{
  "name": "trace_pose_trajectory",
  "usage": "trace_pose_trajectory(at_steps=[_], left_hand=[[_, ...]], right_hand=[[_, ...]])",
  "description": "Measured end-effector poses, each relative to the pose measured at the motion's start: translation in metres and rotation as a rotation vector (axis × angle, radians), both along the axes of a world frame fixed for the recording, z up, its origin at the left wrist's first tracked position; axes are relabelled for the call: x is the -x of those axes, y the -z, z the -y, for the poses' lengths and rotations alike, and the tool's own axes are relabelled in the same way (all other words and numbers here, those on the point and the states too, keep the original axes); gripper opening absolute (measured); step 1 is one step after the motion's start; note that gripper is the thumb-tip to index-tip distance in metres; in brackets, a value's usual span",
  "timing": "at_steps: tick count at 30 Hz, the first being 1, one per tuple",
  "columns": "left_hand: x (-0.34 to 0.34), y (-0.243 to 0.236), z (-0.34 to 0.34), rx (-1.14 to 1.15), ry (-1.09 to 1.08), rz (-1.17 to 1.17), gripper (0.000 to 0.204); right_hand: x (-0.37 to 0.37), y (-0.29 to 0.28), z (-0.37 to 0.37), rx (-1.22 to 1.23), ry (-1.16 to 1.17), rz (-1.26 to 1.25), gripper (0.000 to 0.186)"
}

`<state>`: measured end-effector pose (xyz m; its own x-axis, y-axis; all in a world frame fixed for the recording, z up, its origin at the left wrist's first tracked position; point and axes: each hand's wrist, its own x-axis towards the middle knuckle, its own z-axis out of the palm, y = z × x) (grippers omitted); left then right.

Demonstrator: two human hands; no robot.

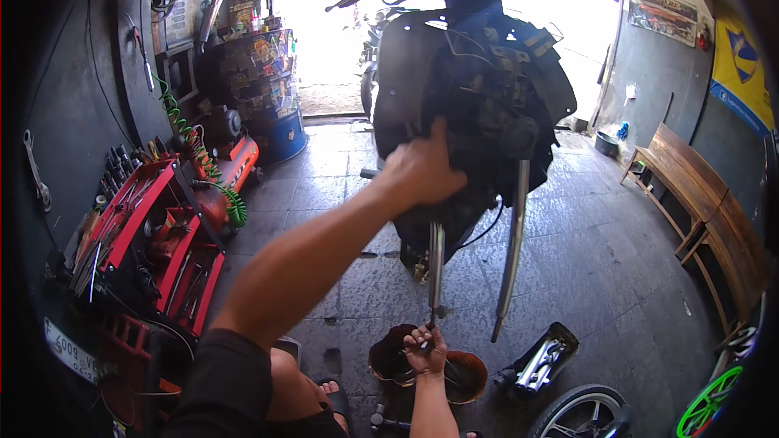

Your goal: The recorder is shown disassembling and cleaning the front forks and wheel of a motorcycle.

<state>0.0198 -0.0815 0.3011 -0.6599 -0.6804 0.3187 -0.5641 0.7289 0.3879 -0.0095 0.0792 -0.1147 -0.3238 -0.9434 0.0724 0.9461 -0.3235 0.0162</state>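
Observation:
A partly dismantled dark scooter (475, 73) stands upright before me, with two bare chrome fork tubes, the left one (436, 264) and right one (511, 243), hanging down. My left hand (423, 164), slightly blurred, reaches to the black front bodywork above the left tube, its index finger raised and thumb apart; whether it touches is unclear. My right hand (426, 349) is closed around the bottom end of the left tube, with a small pale piece at its fingers that I cannot make out. Just behind that hand are brown, stained basins (462, 371) holding dark liquid.
A red tool trolley (182, 268) and orange compressor (239, 158) line the left, near a blue drum (284, 134). Detached fork parts (544, 361), a wheel (576, 414) and a green rim (704, 405) lie low right, near wooden benches (690, 203). Behind the scooter is a bright doorway.

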Motion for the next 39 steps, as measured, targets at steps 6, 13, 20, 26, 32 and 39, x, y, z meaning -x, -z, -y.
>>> trace_pose_trajectory(at_steps=[6,13,20,26,32,39], left_hand=[[0.049,-0.038,0.014,0.028,0.014,0.506,0.078],[0.071,-0.041,0.034,0.256,0.134,0.985,0.074],[0.079,-0.018,0.051,0.194,-0.132,0.676,0.081],[0.077,-0.026,0.052,0.232,-0.118,0.659,0.057],[0.076,-0.033,0.04,0.151,-0.1,0.606,0.053],[0.074,-0.018,0.074,0.355,0.015,0.607,0.051]], right_hand=[[-0.005,0.011,0.003,0.08,-0.024,0.071,0.02],[-0.013,0.002,0.01,0.085,-0.046,0.097,0.023],[-0.013,0.01,0.0,0.017,-0.038,0.09,0.02],[-0.007,0.001,0.001,0.027,-0.01,0.043,0.019],[-0.001,-0.003,0.008,0.012,0.021,-0.002,0.019],[-0.004,-0.02,0.022,0.013,0.055,-0.031,0.02]])
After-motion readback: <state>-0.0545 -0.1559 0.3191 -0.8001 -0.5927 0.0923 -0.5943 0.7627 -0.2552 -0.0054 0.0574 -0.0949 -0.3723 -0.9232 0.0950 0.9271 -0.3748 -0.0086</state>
